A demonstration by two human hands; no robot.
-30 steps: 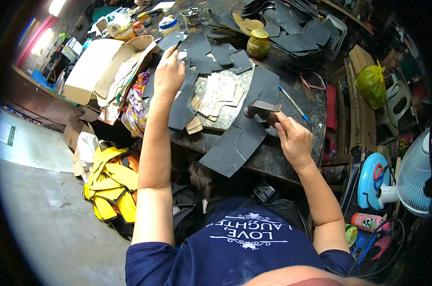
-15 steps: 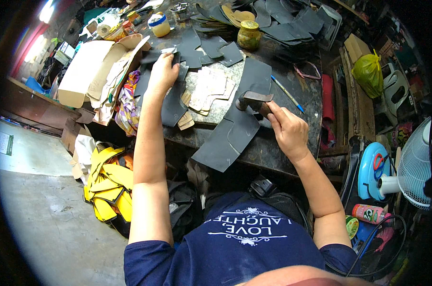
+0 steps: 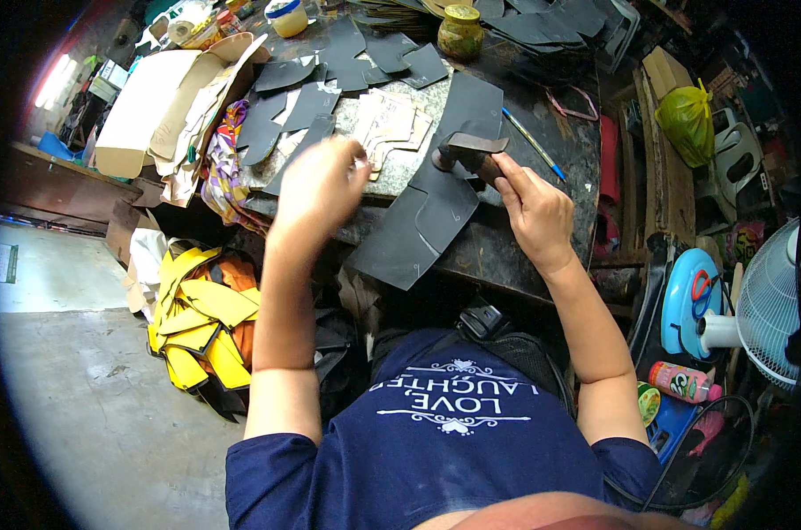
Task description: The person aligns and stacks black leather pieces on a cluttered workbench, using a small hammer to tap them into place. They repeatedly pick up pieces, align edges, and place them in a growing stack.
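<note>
My right hand [image 3: 537, 212] is closed around the handle of a hammer [image 3: 473, 146]. The hammer's head rests on a dark grey sheet piece [image 3: 471, 106] at the table's front. A second dark grey piece [image 3: 418, 230] overlaps it and juts past the table edge toward me; both bear thin pale marks. My left hand [image 3: 322, 185] is in the air left of these pieces, fingers curled and smeared by motion. Whether it holds anything is unclear. Beyond it lie pale card patterns [image 3: 391, 124] on a speckled stone slab [image 3: 427, 104], with more dark cut pieces [image 3: 312, 106] around.
A blue pen [image 3: 535, 146] lies right of the hammer. Further back stand a yellow-lidded jar [image 3: 460, 34] and a blue-rimmed tub [image 3: 287, 18]. An open cardboard box [image 3: 144, 115] is at left, above yellow pieces [image 3: 201, 309]. A white fan [image 3: 771, 300] stands at right.
My left hand has come back from the dark pieces at the far left toward me and slightly right. The right hand keeps its grip on the hammer. The whole view has shifted a little.
</note>
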